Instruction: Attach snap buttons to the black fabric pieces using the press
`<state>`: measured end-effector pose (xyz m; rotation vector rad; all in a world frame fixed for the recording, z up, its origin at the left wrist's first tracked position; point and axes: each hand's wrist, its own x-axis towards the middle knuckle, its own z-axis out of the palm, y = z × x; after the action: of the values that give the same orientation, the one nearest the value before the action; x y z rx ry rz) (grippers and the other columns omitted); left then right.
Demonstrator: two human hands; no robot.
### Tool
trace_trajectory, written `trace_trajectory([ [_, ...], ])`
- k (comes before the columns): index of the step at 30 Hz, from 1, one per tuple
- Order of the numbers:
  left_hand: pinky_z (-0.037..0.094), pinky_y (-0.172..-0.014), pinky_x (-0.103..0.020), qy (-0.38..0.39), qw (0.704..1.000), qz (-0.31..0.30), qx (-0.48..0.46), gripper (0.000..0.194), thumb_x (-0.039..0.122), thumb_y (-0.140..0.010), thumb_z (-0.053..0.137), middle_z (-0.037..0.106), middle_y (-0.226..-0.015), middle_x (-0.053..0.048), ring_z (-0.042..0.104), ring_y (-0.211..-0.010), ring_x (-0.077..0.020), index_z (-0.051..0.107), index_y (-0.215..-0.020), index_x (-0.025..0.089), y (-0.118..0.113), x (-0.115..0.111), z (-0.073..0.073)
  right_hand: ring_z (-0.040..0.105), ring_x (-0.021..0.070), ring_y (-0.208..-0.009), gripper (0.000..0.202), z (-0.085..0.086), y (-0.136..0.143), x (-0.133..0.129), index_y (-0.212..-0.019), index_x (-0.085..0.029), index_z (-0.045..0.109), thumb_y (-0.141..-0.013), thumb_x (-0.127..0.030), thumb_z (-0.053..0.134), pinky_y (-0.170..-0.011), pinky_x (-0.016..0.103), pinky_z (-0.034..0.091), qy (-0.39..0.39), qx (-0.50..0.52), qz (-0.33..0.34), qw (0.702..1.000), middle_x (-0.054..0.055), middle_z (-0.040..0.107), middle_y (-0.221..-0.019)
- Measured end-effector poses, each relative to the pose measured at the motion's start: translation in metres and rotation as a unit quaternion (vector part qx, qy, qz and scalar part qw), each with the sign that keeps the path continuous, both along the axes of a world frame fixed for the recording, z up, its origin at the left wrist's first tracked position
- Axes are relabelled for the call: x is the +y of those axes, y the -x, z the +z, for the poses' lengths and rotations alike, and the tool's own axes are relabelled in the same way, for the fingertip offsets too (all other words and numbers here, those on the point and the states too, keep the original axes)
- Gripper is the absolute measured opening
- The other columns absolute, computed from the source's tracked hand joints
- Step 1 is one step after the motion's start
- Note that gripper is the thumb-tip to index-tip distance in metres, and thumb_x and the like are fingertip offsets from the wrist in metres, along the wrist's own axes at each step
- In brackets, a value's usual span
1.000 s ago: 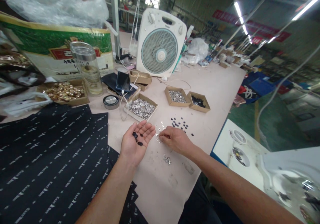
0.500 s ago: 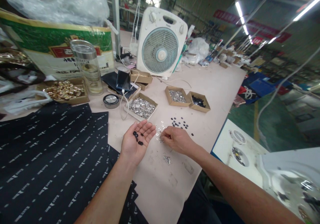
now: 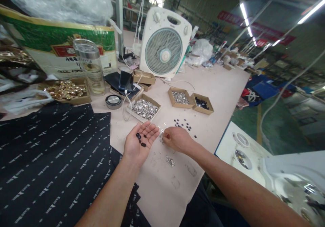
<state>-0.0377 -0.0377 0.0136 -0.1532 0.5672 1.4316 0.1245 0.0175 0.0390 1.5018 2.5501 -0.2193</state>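
Note:
My left hand (image 3: 138, 142) is palm up and cupped, holding several small black round snap buttons (image 3: 143, 144) on the palm. Just right of its fingertips, my right hand (image 3: 177, 139) hovers low over the table, fingers pinched together. What is between those fingers is hidden. Loose silver snap rings (image 3: 162, 131) lie around and under the right fingertips. Beyond that hand, loose black snap pieces (image 3: 186, 124) are scattered. A small heap of silver snap parts (image 3: 170, 161) lies nearer to me on the table (image 3: 162, 189).
Cardboard trays hold silver parts (image 3: 144, 108), more silver parts (image 3: 180, 97), black pieces (image 3: 201, 103) and gold pieces (image 3: 66, 90). A box fan (image 3: 164, 44), glass bottle (image 3: 92, 73) and plugged-in phone (image 3: 126, 81) stand behind. Black printed fabric (image 3: 56, 162) covers the left; a white machine (image 3: 291, 173) is right.
My right hand has shifted slightly left, and its fingers are curled in more tightly. The left hand stays almost still with the black snap buttons on its palm.

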Motion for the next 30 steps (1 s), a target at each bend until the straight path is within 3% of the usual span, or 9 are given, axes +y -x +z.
trace_trajectory([
  [11, 0.056, -0.086, -0.040, -0.002, 1.000, 0.001, -0.004, 0.024, 0.024, -0.090, 0.049, 0.071, -0.086, -0.014, 0.070, -0.087, -0.0244, 0.067, -0.092, 0.009, 0.001, 0.001, 0.000, 0.063, 0.0180, -0.074, 0.014, 0.010, 0.001, 0.001, -0.076, -0.022, 0.068, -0.081, -0.025, 0.055, -0.057, 0.025, 0.030, -0.019, -0.025, 0.003, 0.999, 0.003, 0.072, -0.083],
  [20, 0.056, -0.086, -0.040, -0.001, 1.000, 0.000, -0.005, 0.024, 0.025, -0.090, 0.049, 0.071, -0.087, -0.014, 0.070, -0.089, -0.0252, 0.067, -0.092, 0.009, 0.000, 0.002, 0.000, 0.062, 0.0181, -0.073, 0.018, 0.005, 0.005, 0.004, -0.079, -0.023, 0.071, -0.083, -0.025, 0.053, -0.057, 0.026, 0.031, -0.014, -0.060, 0.015, 0.998, 0.004, 0.071, -0.085],
  [30, 0.056, -0.086, -0.040, -0.002, 1.000, -0.002, -0.009, 0.024, 0.024, -0.090, 0.049, 0.071, -0.087, -0.014, 0.070, -0.088, -0.0242, 0.067, -0.092, 0.009, 0.001, 0.000, 0.001, 0.060, 0.0146, -0.076, 0.017, 0.016, -0.008, 0.000, -0.090, -0.025, 0.072, -0.085, -0.025, 0.056, -0.061, 0.024, 0.032, 0.004, 0.018, 0.025, 1.000, 0.001, 0.071, -0.090],
])
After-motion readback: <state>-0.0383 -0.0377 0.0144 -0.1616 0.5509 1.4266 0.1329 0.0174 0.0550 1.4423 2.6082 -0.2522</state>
